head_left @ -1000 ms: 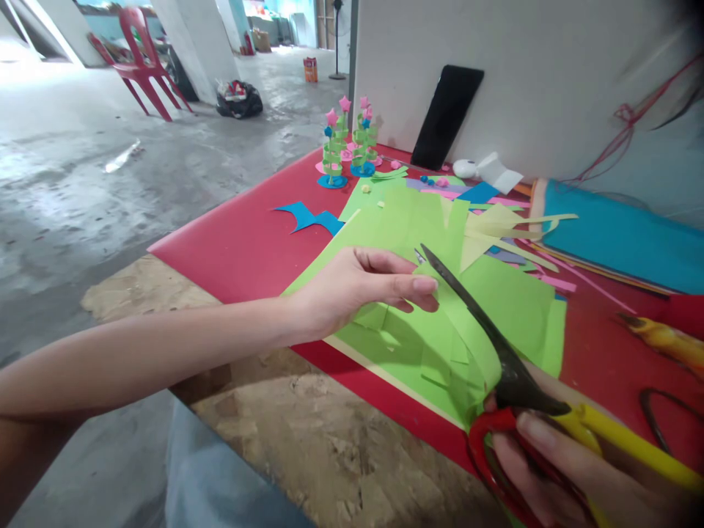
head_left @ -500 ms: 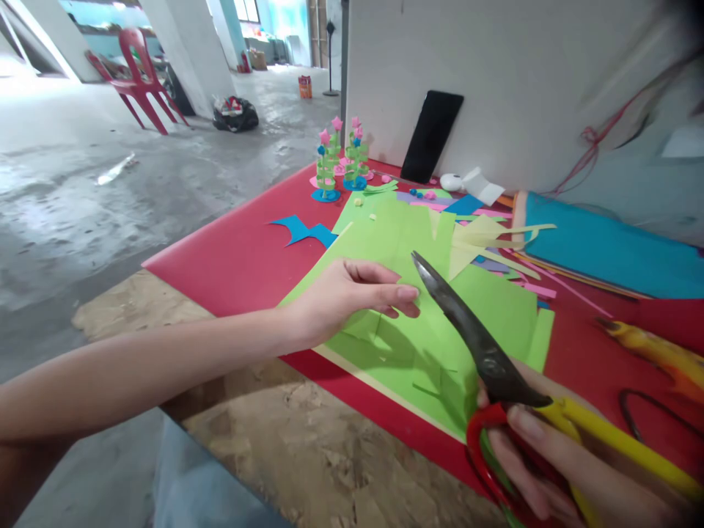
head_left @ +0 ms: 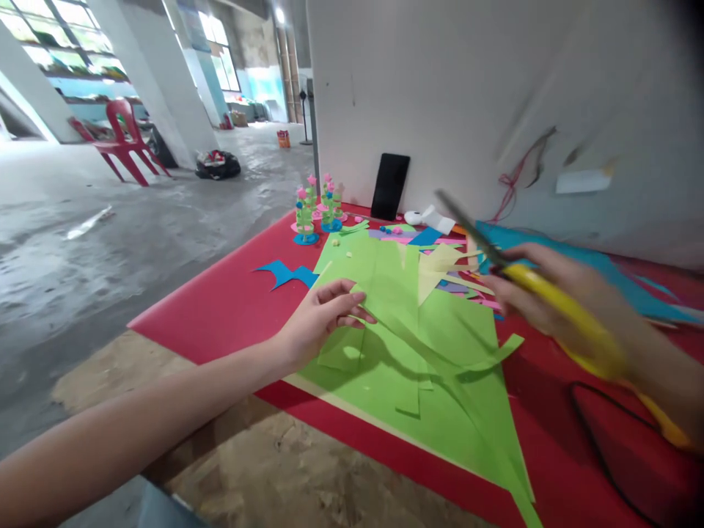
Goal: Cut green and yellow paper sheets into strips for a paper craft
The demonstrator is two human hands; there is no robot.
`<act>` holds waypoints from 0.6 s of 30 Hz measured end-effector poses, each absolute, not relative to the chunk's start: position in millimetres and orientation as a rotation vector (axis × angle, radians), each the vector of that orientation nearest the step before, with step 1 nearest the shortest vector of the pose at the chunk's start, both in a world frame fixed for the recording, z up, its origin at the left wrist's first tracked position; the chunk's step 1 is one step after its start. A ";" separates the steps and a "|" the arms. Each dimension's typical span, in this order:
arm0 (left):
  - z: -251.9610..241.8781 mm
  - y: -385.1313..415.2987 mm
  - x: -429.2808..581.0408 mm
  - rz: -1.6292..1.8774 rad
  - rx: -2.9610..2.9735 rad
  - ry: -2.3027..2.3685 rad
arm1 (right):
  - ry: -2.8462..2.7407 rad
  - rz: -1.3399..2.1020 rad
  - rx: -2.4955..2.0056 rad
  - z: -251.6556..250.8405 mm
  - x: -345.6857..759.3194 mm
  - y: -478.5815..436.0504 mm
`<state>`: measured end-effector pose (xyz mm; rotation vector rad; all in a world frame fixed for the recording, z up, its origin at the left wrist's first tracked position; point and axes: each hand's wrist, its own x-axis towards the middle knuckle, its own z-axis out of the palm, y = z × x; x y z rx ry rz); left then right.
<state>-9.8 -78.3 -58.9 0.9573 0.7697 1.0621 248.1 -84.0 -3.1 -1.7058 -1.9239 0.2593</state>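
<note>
My left hand (head_left: 324,319) hovers over green paper sheets (head_left: 385,293), its thumb and fingers pinched on the end of a narrow green paper strip (head_left: 404,336). The strip droops to the right, with curled ends. Farther right, my right hand (head_left: 544,286) is closed around scissors (head_left: 522,279) with yellow handles, raised above the table and smeared by motion. Their dark blades point up and left, away from the strip. Several small pieces of cut green paper (head_left: 408,402) lie on the sheets.
Small paper plant models (head_left: 306,220) stand at the back left by a blue paper scrap (head_left: 283,274). A phone (head_left: 390,187) leans on the wall. Mixed scraps, a pale yellow piece (head_left: 434,271) and blue sheets (head_left: 610,271) lie behind. A red sheet (head_left: 209,293) covers the table.
My right hand has lifted the scissors up and away from my left hand. A green strip now shows hanging from my left fingers. The view has tilted up.
</note>
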 end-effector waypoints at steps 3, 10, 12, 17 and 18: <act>-59.2 -77.6 -8.9 1.064 0.951 0.787 | -2.180 0.105 -1.806 -11.4 231.8 -47.5; -61.2 -74.4 -9.7 1.066 1.001 0.860 | -2.323 0.141 -1.915 -47.0 206.1 -15.9; -61.6 -74.2 -10.1 1.077 1.009 0.864 | -2.338 0.193 -1.873 -42.1 202.7 -19.4; -62.4 -74.1 -10.4 1.104 1.007 0.873 | -2.364 0.585 -1.566 -14.2 185.3 -36.5; -62.6 -74.1 -10.4 1.109 1.006 0.872 | -2.370 0.719 -1.491 -9.9 180.9 -40.3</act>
